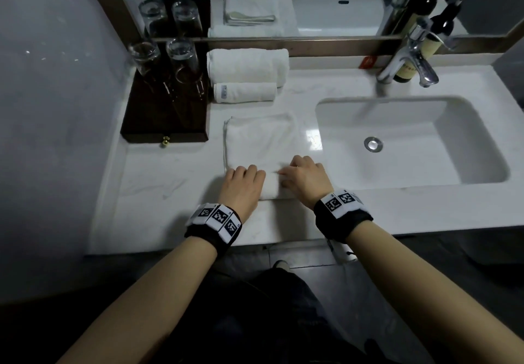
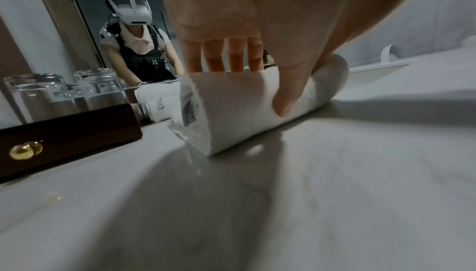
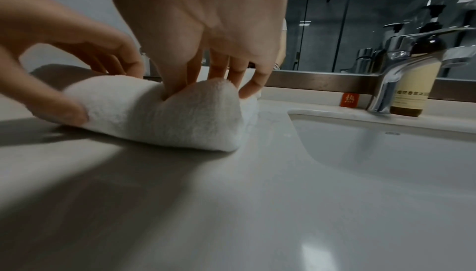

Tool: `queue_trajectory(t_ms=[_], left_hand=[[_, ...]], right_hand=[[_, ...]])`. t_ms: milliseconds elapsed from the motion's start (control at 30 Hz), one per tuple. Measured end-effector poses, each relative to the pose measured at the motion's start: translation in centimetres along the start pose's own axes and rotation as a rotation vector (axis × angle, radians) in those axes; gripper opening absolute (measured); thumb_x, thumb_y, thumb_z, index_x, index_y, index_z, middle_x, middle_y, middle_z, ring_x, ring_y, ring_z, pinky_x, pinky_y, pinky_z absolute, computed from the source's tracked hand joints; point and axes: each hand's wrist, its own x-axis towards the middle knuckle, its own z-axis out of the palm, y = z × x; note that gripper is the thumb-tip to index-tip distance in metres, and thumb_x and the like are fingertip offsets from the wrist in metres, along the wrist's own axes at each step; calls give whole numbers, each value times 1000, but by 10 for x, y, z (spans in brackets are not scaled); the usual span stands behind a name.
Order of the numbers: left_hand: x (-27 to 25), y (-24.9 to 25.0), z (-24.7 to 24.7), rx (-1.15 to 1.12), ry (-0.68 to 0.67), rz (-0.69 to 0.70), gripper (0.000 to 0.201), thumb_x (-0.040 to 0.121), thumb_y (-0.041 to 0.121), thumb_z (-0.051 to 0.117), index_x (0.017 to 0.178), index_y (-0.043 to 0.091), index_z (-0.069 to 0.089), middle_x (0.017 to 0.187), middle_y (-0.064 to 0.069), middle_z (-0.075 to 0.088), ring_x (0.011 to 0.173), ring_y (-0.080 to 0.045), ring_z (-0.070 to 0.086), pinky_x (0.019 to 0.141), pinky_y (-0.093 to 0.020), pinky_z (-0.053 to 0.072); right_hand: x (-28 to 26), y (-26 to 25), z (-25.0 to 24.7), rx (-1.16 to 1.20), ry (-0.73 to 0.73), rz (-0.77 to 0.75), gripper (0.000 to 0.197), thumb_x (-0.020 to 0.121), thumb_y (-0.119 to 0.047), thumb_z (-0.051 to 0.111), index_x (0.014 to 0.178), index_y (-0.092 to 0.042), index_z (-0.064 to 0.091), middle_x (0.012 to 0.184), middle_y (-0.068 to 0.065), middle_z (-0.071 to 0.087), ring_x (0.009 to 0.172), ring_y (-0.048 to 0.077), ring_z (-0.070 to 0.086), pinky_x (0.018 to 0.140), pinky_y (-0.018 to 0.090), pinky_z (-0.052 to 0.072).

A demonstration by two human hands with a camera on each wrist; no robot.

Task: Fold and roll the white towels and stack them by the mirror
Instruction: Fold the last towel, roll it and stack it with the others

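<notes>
A folded white towel (image 1: 259,142) lies flat on the white counter (image 1: 158,182), with its near end rolled up (image 1: 270,189). My left hand (image 1: 243,183) grips the left part of the roll (image 2: 239,112); its fingers (image 2: 219,57) curl over the top and its thumb (image 2: 288,96) presses the near side. My right hand (image 1: 304,176) holds the right part of the roll (image 3: 167,112), its fingertips (image 3: 180,83) dug into the top. A large rolled towel (image 1: 248,64) lies by the mirror, with a small rolled towel (image 1: 245,91) in front of it.
A dark wooden tray (image 1: 164,119) with upturned glasses (image 1: 181,57) stands left of the towels. The sink (image 1: 482,148) lies to the right, with a chrome faucet (image 1: 411,54) and a bottle (image 3: 409,92) behind it. The mirror frame (image 1: 326,44) runs along the back.
</notes>
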Motion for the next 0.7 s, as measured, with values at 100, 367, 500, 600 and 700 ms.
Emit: queue_trajectory(t_ms=[100,367,500,600,700], left_hand=[[9,-4,2,-19,-43,11,33,90,9,45,123,13,42,120,-5,51,108,-27,51,93,-36,36],[29,-15,0,-165,-20,-67,33,86,21,52,120,17,51,121,-2,49,111,-22,49,96,-33,31],[30,-11,4,-147,63,-135,35,79,29,52,112,19,58,117,-1,47,108,-21,45,90,-34,27],[30,-5,5,-133,69,-187,40,77,31,51,114,18,58,113,-4,51,105,-24,48,90,-36,30],[31,-5,4,-111,56,-190,51,80,30,50,129,18,47,116,-5,53,104,-25,52,90,-38,33]], right_hand=[[2,3,-4,1,99,-15,20,87,-26,57,103,-17,63,100,6,63,100,30,54,81,38,35],[-7,11,11,-209,260,-269,36,67,-20,72,101,-12,63,105,7,64,95,28,61,90,39,41],[2,17,3,-229,214,-305,38,62,-19,78,98,-14,67,98,4,66,91,25,64,84,36,49],[14,21,-4,-189,142,-342,36,63,-9,74,98,-10,67,96,8,67,92,30,63,85,40,47],[26,23,-9,-175,5,-321,30,81,-13,58,111,-13,62,111,6,61,109,29,53,94,41,34]])
